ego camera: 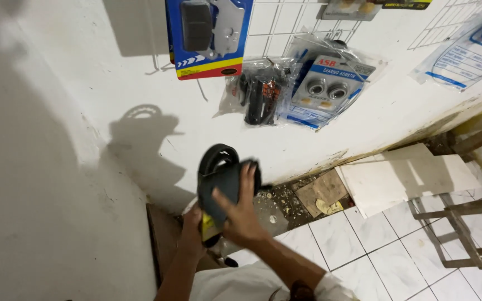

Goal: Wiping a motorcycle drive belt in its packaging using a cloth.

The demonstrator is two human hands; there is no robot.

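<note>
I hold a black rubber belt or ring (217, 158) upright in front of a white wall. My left hand (192, 231) grips its lower end from below, where a yellow label shows. My right hand (240, 210) presses a dark cloth (225, 187) flat against the front of the black ring, fingers spread upward. The ring's lower part is hidden behind the cloth and my hands. Its shadow falls on the wall to the left.
Packaged spare parts hang on a white wire grid on the wall: a blue card pack (210, 34), a bag of black parts (259, 97), a bearing pack (326, 89). Loose tiles (405, 175) and rubble (299, 198) lie on the tiled floor. A wooden frame (464, 226) stands at right.
</note>
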